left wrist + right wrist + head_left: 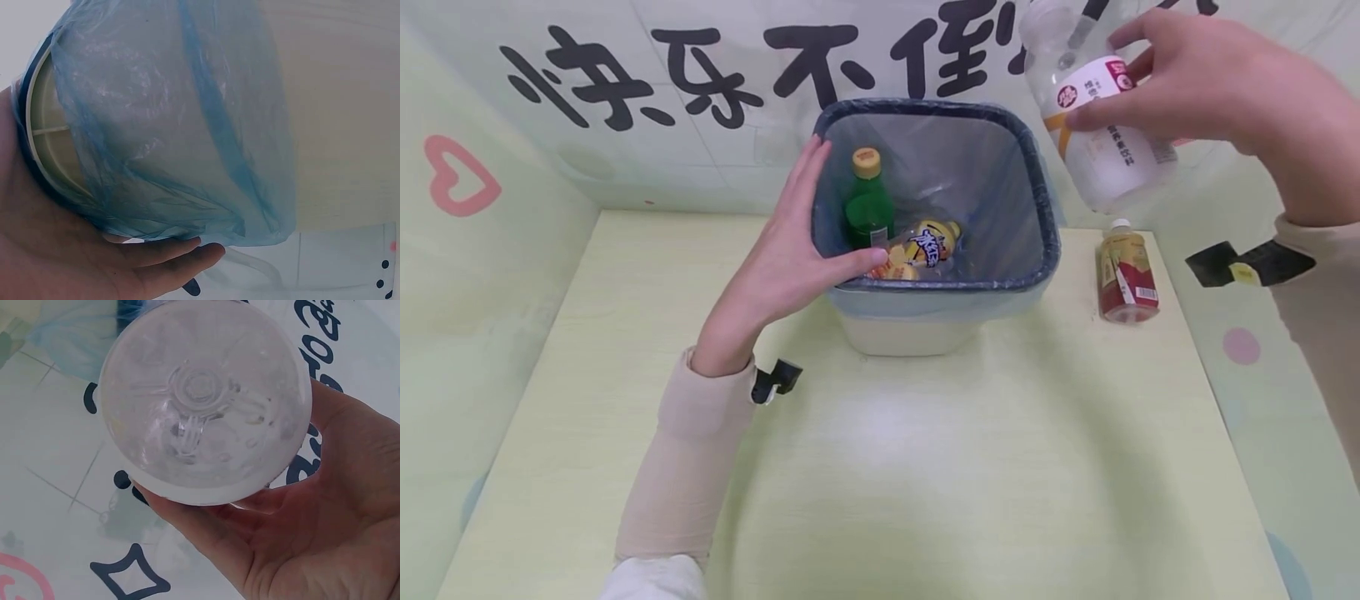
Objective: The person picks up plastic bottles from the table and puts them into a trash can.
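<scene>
My left hand (pixel 775 250) holds the near left corner of a lined trash bin (pixel 917 333), its thumb over the front rim and its fingers along the outer side. In the left wrist view these fingers (pixel 169 256) lie against the bluish bag (pixel 156 125). Right of the bin and above the table, my right hand (pixel 1217 83) grips a clear plastic bottle (pixel 1112 167) with a white label, tilted. The right wrist view shows the bottle's round base (pixel 206 406). Inside the bin lie a green bottle (pixel 868 208) with a yellow cap and a yellow-labelled bottle (pixel 934 242).
A bottle with a red and yellow label (pixel 1126 275) lies on the pale table (pixel 925 467), right of the bin. Behind rises a white wall with large black characters (pixel 692 75). Side walls carry a pink heart (pixel 460 175) and a pink dot (pixel 1242 346).
</scene>
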`<action>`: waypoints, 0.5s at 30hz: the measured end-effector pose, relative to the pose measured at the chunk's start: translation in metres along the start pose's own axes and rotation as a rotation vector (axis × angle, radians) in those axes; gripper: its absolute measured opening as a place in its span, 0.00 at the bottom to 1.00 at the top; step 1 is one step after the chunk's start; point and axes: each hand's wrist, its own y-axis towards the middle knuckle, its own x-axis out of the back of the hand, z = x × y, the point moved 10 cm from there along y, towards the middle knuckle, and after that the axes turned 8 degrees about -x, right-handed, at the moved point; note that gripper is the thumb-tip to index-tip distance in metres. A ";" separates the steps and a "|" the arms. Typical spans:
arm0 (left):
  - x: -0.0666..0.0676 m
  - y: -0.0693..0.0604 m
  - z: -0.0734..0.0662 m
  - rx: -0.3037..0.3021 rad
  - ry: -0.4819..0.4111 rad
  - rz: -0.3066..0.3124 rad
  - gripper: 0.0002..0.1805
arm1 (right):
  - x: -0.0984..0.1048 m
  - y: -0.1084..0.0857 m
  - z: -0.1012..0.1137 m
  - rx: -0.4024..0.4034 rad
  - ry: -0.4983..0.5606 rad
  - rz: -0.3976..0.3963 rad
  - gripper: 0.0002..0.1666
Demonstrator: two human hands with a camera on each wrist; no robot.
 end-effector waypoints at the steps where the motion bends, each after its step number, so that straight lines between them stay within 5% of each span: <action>1: 0.000 0.000 0.000 0.000 0.001 0.000 0.61 | -0.001 0.000 0.002 0.004 0.005 0.005 0.61; 15: 0.000 0.000 0.001 -0.005 0.005 0.000 0.60 | -0.019 -0.005 0.058 0.109 -0.083 -0.009 0.59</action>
